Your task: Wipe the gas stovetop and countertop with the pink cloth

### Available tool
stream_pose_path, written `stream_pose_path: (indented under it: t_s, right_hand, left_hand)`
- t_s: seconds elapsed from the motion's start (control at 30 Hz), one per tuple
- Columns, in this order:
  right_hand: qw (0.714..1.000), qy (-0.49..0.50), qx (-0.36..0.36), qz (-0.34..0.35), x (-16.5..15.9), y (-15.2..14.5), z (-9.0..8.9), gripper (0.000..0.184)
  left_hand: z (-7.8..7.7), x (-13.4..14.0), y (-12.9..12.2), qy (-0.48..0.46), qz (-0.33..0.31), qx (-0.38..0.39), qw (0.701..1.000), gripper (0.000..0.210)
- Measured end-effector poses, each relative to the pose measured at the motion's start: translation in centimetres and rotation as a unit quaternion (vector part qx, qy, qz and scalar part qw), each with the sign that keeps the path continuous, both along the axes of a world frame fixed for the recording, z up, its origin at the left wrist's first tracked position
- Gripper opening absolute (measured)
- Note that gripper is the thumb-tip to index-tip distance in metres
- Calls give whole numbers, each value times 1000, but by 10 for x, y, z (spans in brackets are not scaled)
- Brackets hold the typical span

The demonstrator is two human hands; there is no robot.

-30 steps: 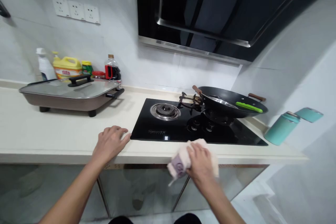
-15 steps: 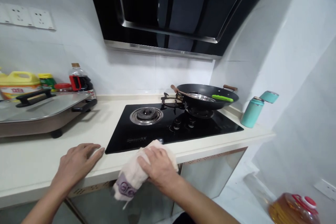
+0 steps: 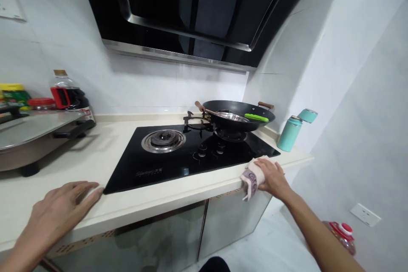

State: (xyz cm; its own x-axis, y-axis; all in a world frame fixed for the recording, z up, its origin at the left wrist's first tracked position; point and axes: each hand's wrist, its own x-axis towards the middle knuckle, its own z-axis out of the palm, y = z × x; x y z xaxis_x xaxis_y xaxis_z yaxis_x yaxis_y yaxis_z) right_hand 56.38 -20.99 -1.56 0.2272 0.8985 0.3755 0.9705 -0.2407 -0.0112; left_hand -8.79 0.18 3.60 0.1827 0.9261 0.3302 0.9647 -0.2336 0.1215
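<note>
My right hand presses a pale pink cloth onto the front edge of the counter, near the right front corner of the black gas stove. A purple patterned end of the cloth hangs over the edge. My left hand rests on the white countertop with its fingers stretched out, the fingertips close to the stove's left front corner. The left burner has no pan support on it. Behind it, a black pan support lies at the stove's rear.
A black wok with a bright green handle in it sits on the right burner. A teal flask stands to its right. An electric pan and a dark sauce bottle are left. The range hood hangs above.
My right hand has slid the cloth rightward along the counter's front edge. My left hand stays on the counter, and the view has shifted to the right.
</note>
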Motion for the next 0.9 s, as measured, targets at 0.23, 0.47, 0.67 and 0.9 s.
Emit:
stream_pose_path:
  t_s: [0.23,0.47,0.67,0.9]
  right_hand:
    - [991,41,-25,-127,68,-20,21,86]
    - [992,-2,-29,-124,24,-17,26,65]
    - [998,-54,-21,-22,-70,-3,21,70]
    - [977,113,65,170,-130,9,33,58]
  left_hand:
    - [3,5,-3,-20,-1,11,1000,58]
    - [5,11,-6,-10,2,3,1000,58]
    - [8,13,-10,4,3,-1,1000,54]
    - [16,17,-21,-4,-6,0,1000,54]
